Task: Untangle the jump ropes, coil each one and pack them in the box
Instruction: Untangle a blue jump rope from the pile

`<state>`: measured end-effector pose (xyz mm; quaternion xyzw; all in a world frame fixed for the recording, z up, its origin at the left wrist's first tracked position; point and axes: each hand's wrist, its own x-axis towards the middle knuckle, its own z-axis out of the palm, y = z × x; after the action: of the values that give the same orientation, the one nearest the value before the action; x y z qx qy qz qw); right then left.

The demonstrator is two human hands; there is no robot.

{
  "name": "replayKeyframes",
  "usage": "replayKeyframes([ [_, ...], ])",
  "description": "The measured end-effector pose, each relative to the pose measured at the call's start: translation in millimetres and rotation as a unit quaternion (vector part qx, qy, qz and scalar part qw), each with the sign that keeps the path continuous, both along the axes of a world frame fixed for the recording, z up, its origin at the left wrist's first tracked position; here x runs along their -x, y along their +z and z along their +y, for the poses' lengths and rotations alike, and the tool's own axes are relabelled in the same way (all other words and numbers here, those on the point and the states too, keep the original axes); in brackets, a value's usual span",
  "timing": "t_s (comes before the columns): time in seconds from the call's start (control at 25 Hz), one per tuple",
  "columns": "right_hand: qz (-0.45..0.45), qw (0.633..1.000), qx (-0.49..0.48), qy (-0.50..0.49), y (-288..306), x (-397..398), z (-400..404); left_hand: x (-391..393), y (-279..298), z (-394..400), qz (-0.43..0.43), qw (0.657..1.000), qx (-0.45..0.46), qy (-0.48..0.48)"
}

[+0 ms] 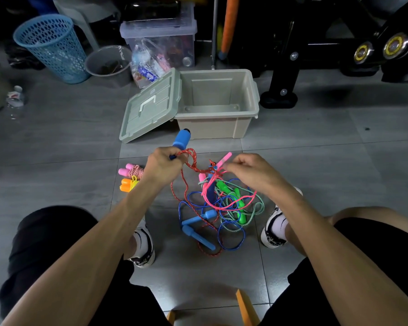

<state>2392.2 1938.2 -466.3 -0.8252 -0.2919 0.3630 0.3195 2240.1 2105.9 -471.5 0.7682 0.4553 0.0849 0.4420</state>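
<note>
Left hand [166,164] closed on blue foam handle [181,140] and loops of red rope [190,161]; right hand [250,171] pinches pink cord [212,182] at knot; tangle [219,208] on floor at 6 o'clock from open box [218,107]; two coiled ropes [130,177] at 9 o'clock of hands; cords look light, limp, snag-prone; best held by rigid handles, feeding slack through knot.
</note>
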Motion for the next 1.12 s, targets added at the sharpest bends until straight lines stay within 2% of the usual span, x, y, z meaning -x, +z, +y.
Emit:
replayKeyframes([
  [0.16,-0.079,0.995,-0.044,0.044,-5,-1,-2,4,-3,3,0.004,1.000,-0.005,0.003],
  [0.32,-0.031,0.996,-0.079,-0.035,-4,-5,4,9,-10,9,0.052,0.996,-0.066,0.011],
  [0.56,-0.108,0.993,-0.042,0.008,1,-7,-3,14,-17,10,0.143,0.980,-0.142,-0.002],
  [0.72,-0.085,0.983,-0.106,-0.126,6,-15,-1,15,-19,6,0.169,0.975,-0.144,-0.028],
  [0.8,-0.116,0.983,-0.085,-0.111,4,-14,-3,14,-18,4,0.154,0.979,-0.132,-0.034],
  [1.0,-0.164,0.986,0.007,-0.039,-8,-12,-4,8,-2,5,0.036,0.996,-0.068,-0.037],
  [1.12,-0.082,0.992,-0.098,-0.005,0,-4,0,11,15,1,-0.016,0.998,0.002,-0.063],
])
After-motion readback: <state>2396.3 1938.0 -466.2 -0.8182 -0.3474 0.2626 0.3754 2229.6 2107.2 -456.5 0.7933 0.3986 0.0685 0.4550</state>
